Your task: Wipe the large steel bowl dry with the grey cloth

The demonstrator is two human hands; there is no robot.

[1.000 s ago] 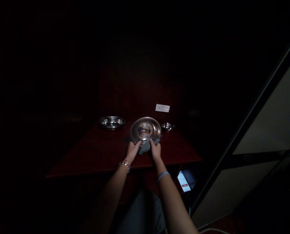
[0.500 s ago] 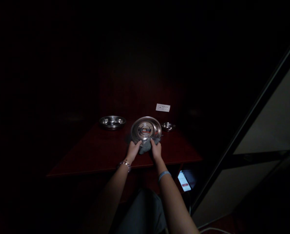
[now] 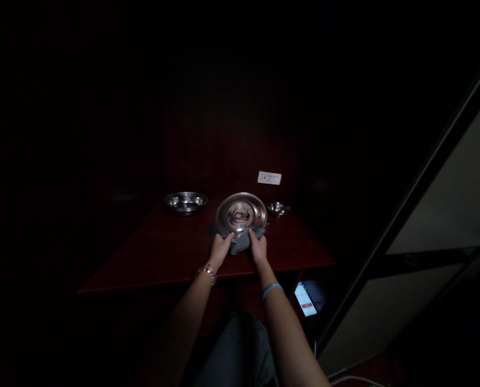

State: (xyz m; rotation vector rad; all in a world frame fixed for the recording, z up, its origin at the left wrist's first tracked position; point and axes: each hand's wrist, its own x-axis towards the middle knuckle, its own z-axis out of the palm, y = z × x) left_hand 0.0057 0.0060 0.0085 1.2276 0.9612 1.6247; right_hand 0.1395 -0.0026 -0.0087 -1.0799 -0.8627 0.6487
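Observation:
A round steel plate [image 3: 226, 212] with a label at its middle is tilted up over the desk, its face toward me. My left hand [image 3: 222, 248] grips the lower left rim, thumb on the near face. At the lower right rim, my right hand [image 3: 258, 247] is closed on the plate together with a grey cloth [image 3: 241, 244], which hangs between the two hands. The fingers behind the plate are hidden. To the left stands a larger steel bowl [image 3: 185, 202], and a small steel bowl [image 3: 279, 209] sits just right of the plate.
The dark red desk [image 3: 151, 258] ends in a front edge near my wrists. On the back wall is a white socket panel [image 3: 269, 178]. A lit phone [image 3: 305, 299] with a cable lies below the desk's right side. A pale sliding panel [image 3: 437, 215] slants along the right.
Almost nothing differs. Both hands keep their hold on the plate and cloth in the same place, and the bowls have not moved.

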